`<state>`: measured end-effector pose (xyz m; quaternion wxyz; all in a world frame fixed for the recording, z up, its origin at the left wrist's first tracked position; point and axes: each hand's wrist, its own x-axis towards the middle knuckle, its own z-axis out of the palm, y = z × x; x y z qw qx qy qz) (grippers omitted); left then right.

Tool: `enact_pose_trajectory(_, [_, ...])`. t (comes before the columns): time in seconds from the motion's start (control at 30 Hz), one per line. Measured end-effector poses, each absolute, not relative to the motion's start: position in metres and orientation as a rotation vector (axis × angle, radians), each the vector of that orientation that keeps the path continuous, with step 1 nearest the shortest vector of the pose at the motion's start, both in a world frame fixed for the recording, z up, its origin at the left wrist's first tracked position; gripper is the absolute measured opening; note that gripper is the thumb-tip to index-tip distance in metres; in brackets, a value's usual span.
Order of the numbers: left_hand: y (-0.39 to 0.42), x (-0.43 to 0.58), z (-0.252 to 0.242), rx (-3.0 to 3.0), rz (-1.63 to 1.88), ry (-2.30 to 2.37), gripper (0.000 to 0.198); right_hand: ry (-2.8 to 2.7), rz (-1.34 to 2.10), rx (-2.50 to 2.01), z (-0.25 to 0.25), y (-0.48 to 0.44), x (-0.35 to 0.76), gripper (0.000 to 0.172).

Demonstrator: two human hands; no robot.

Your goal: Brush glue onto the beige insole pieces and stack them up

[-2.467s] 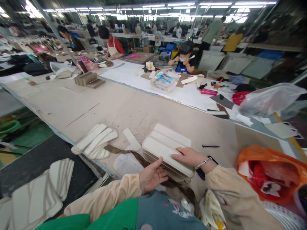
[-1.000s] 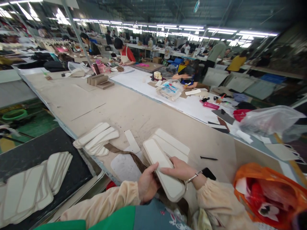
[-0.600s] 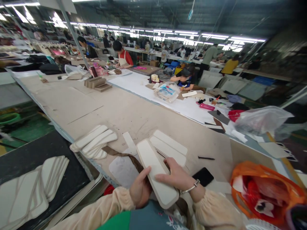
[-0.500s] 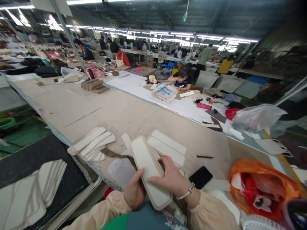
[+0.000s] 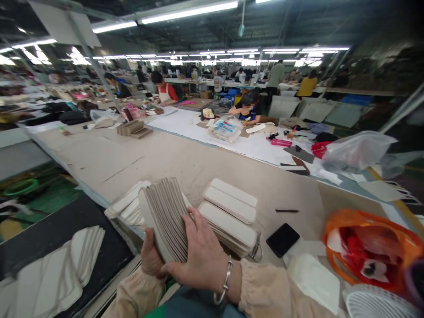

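A thick stack of long, round-cornered off-white panels [image 5: 167, 216] is gripped between my two hands, tilted so its layered edges face up. My left hand [image 5: 152, 254] is closed around the stack's near left side. On the right side, my right hand [image 5: 202, 247] presses its fingers and thumb against the edges. Just right of it, another stack of the same panels [image 5: 228, 223] lies on the table, with a further pair of panel piles [image 5: 230, 198] behind. More panels [image 5: 127, 201] lie fanned to the left, partly hidden by the held stack.
A phone [image 5: 282, 240] and a thin dark tool [image 5: 287, 210] lie on the table [image 5: 172, 154] at right. Beyond them is an orange bag [image 5: 334, 221]. More panels [image 5: 49, 269] spread over a black board [image 5: 29, 229] at lower left. A co-worker [image 5: 248, 106] sits across the table.
The held stack has moved left and turned, so its edges now show instead of its flat top face. Both hands moved left with it, uncovering the panel stack at right. The view tilted up slightly.
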<state>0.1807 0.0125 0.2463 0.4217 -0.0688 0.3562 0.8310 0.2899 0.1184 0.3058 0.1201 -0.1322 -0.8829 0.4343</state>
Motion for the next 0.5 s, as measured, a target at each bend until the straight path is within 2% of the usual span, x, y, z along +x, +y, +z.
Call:
enact_pose_trajectory(0.2, [-0.002, 0.187, 0.269, -0.035, 2.074, 0.852, 0.076, -2.428, 1.543, -0.284, 0.318, 0.124, 0.303, 0.094])
enact_pose_trajectory(0.33, [-0.004, 0.191, 0.281, 0.219, 2.124, 0.615, 0.073, -2.252, 1.795, -0.325, 0.335, 0.132, 0.309, 0.083])
enact_pose_trajectory(0.5, [0.001, 0.185, 0.29, 0.486, 2.018, 0.34, 0.069, -2.17, 1.813, -0.354, 0.353, 0.139, 0.309, 0.071])
